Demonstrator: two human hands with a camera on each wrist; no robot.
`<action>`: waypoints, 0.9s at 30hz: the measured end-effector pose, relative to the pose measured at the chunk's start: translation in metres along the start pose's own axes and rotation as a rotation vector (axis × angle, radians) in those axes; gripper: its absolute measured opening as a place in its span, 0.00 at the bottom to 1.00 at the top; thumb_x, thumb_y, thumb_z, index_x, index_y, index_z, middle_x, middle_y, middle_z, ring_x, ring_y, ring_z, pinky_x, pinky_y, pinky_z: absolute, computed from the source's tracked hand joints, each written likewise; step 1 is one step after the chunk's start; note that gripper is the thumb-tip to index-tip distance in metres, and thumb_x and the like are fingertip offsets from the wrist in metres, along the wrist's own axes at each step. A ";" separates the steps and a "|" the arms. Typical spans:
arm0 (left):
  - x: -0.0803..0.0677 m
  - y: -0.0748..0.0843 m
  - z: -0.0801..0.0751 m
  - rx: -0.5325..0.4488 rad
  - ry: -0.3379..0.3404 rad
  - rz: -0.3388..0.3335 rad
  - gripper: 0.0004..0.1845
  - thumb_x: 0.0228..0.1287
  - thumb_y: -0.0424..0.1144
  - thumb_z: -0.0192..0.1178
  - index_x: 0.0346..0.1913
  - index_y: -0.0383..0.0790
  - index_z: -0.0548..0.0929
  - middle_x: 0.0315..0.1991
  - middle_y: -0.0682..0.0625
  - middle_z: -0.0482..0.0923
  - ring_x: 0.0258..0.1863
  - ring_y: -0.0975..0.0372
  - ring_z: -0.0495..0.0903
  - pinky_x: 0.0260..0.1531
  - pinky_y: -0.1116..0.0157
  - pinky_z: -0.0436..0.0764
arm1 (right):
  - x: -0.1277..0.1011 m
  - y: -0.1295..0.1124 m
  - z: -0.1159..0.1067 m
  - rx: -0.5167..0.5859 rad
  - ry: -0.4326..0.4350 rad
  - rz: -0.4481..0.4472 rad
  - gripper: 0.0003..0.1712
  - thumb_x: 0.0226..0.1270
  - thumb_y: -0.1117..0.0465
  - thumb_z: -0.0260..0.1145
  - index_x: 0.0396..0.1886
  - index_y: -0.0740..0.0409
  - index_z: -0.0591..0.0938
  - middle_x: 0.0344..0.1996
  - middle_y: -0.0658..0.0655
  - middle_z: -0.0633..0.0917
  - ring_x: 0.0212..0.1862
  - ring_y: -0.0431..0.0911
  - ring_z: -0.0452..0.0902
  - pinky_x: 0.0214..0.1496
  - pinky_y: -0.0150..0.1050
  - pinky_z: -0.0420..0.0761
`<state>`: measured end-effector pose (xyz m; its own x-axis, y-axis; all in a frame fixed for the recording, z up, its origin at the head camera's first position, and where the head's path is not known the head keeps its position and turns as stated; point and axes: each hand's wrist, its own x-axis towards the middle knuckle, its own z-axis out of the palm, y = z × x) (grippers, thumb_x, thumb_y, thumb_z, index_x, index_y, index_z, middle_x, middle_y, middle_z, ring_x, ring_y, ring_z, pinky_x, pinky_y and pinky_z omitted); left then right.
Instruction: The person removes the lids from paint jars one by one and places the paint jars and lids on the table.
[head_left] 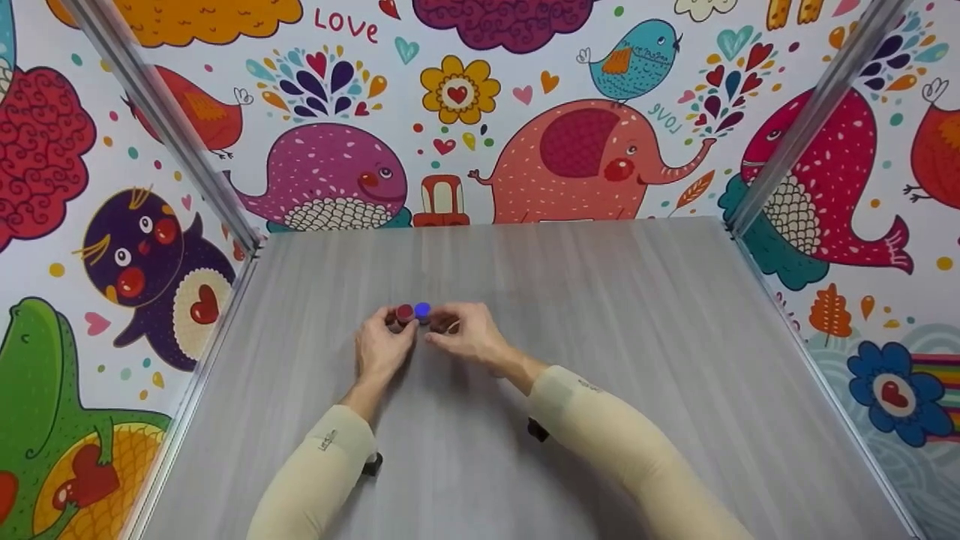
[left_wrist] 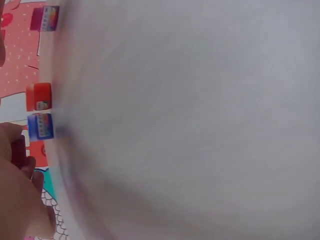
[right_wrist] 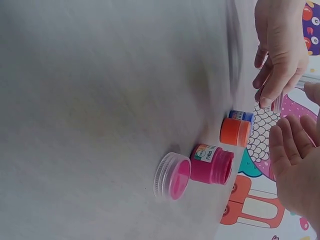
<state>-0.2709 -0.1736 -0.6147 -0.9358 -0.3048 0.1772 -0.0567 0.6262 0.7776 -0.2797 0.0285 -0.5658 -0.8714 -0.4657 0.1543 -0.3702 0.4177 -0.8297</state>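
Several small paint jars stand mid-table between my hands. An orange-red jar (head_left: 405, 311) (right_wrist: 234, 131) (left_wrist: 39, 96) and a blue jar (head_left: 422, 310) (right_wrist: 241, 116) (left_wrist: 40, 126) sit side by side. An open pink jar (right_wrist: 212, 164) lies on its side next to its loose lid (right_wrist: 172, 176). My left hand (head_left: 384, 337) (right_wrist: 270, 95) (left_wrist: 22, 155) pinches a small dark red jar (left_wrist: 17, 150) just beside the orange-red one. My right hand (head_left: 461, 330) (right_wrist: 290, 145) hovers by the pink jar, palm showing, fingers relaxed and holding nothing.
The grey wood-grain table (head_left: 600, 360) is boxed in by walls with bright cartoon animals and metal frame posts (head_left: 172, 127) at the back corners. Another small jar (left_wrist: 44, 19) shows at the edge of the left wrist view.
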 end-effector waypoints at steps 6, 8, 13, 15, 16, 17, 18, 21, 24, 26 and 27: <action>-0.005 0.008 0.000 -0.103 0.017 0.038 0.18 0.65 0.41 0.82 0.53 0.36 0.92 0.46 0.40 0.95 0.46 0.48 0.93 0.50 0.53 0.87 | 0.000 -0.001 -0.004 0.057 0.017 -0.003 0.19 0.74 0.60 0.80 0.60 0.63 0.91 0.51 0.64 0.95 0.51 0.50 0.93 0.61 0.53 0.93; -0.007 0.012 0.001 -0.134 0.031 0.051 0.17 0.63 0.39 0.83 0.51 0.34 0.93 0.45 0.39 0.95 0.45 0.49 0.94 0.50 0.53 0.89 | -0.001 -0.002 -0.005 0.061 0.022 -0.012 0.18 0.74 0.60 0.79 0.59 0.63 0.91 0.51 0.64 0.95 0.51 0.51 0.93 0.61 0.52 0.93; -0.013 0.025 0.004 -0.259 0.026 0.090 0.15 0.60 0.31 0.82 0.49 0.31 0.92 0.45 0.36 0.95 0.46 0.46 0.96 0.52 0.46 0.93 | -0.001 -0.001 -0.010 0.057 0.044 -0.034 0.19 0.74 0.57 0.80 0.60 0.61 0.92 0.52 0.65 0.95 0.53 0.57 0.94 0.59 0.50 0.93; -0.016 0.030 0.005 -0.307 0.009 0.100 0.15 0.60 0.29 0.81 0.49 0.30 0.92 0.46 0.35 0.95 0.47 0.45 0.96 0.53 0.46 0.93 | -0.002 -0.002 -0.013 0.055 0.056 -0.047 0.20 0.74 0.57 0.80 0.59 0.61 0.92 0.51 0.65 0.95 0.53 0.59 0.94 0.59 0.53 0.94; -0.017 0.032 0.005 -0.325 0.001 0.101 0.15 0.60 0.28 0.81 0.50 0.30 0.92 0.47 0.34 0.95 0.48 0.45 0.96 0.53 0.47 0.94 | -0.002 -0.002 -0.015 0.050 0.062 -0.053 0.20 0.74 0.57 0.81 0.59 0.61 0.92 0.51 0.65 0.95 0.53 0.59 0.94 0.59 0.54 0.94; -0.018 0.034 0.005 -0.341 -0.007 0.104 0.16 0.60 0.28 0.81 0.50 0.30 0.92 0.47 0.34 0.95 0.48 0.45 0.96 0.53 0.48 0.94 | -0.003 -0.002 -0.016 0.043 0.070 -0.060 0.20 0.73 0.56 0.81 0.59 0.61 0.92 0.51 0.64 0.96 0.53 0.57 0.94 0.58 0.54 0.94; -0.020 0.036 0.005 -0.358 -0.015 0.106 0.16 0.60 0.28 0.81 0.51 0.30 0.92 0.48 0.34 0.95 0.49 0.45 0.96 0.54 0.49 0.94 | -0.003 -0.002 -0.018 0.037 0.074 -0.065 0.20 0.73 0.56 0.81 0.59 0.61 0.92 0.50 0.63 0.96 0.52 0.57 0.94 0.58 0.54 0.94; -0.023 0.040 0.004 -0.395 -0.041 0.124 0.17 0.62 0.29 0.81 0.53 0.31 0.91 0.50 0.34 0.95 0.51 0.45 0.96 0.55 0.52 0.94 | -0.006 -0.003 -0.024 0.013 0.085 -0.093 0.20 0.73 0.56 0.81 0.58 0.61 0.92 0.51 0.61 0.96 0.53 0.55 0.94 0.58 0.54 0.94; -0.027 0.042 0.003 -0.408 -0.055 0.152 0.17 0.63 0.31 0.82 0.54 0.32 0.92 0.50 0.35 0.95 0.51 0.45 0.96 0.54 0.54 0.94 | -0.009 -0.004 -0.029 -0.002 0.091 -0.112 0.19 0.74 0.55 0.81 0.58 0.60 0.93 0.51 0.60 0.96 0.53 0.54 0.94 0.57 0.51 0.94; -0.029 0.044 0.003 -0.411 -0.060 0.167 0.17 0.63 0.31 0.82 0.53 0.33 0.92 0.50 0.36 0.95 0.51 0.46 0.96 0.54 0.56 0.94 | -0.010 -0.004 -0.031 -0.001 0.092 -0.117 0.19 0.74 0.55 0.81 0.58 0.60 0.93 0.51 0.60 0.96 0.52 0.54 0.94 0.57 0.49 0.94; -0.030 0.044 0.003 -0.417 -0.064 0.171 0.17 0.63 0.31 0.82 0.53 0.33 0.92 0.50 0.36 0.95 0.51 0.46 0.96 0.54 0.56 0.94 | -0.010 -0.005 -0.032 0.001 0.092 -0.117 0.20 0.74 0.54 0.81 0.58 0.60 0.93 0.51 0.60 0.96 0.52 0.54 0.93 0.57 0.49 0.94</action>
<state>-0.2463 -0.1347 -0.5870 -0.9398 -0.1690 0.2971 0.2336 0.3169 0.9192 -0.2793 0.0567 -0.5461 -0.8484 -0.4372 0.2986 -0.4704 0.3639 -0.8039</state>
